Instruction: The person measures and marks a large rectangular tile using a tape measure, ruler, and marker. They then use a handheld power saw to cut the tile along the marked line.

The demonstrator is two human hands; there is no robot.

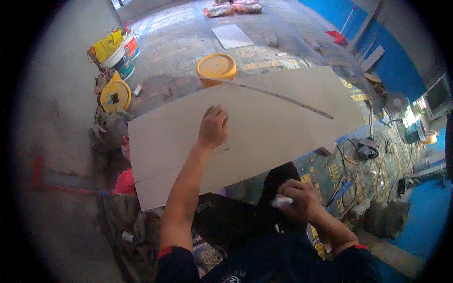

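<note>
A large pale board lies tilted across the person's front, with a long straight strip on its far part and faint marks on its surface. My left hand is over the middle of the board with curled fingers; what they hold, if anything, is hidden. My right hand is below the board's near edge, by my dark-clad leg, closed on a small white object. A yellow bucket stands just beyond the board's far edge.
Paint buckets and a yellow disc-shaped item line the left wall. A white sheet and bundles lie farther back on the covered floor. Cables and a dark tool lie at right, near a metal cylinder.
</note>
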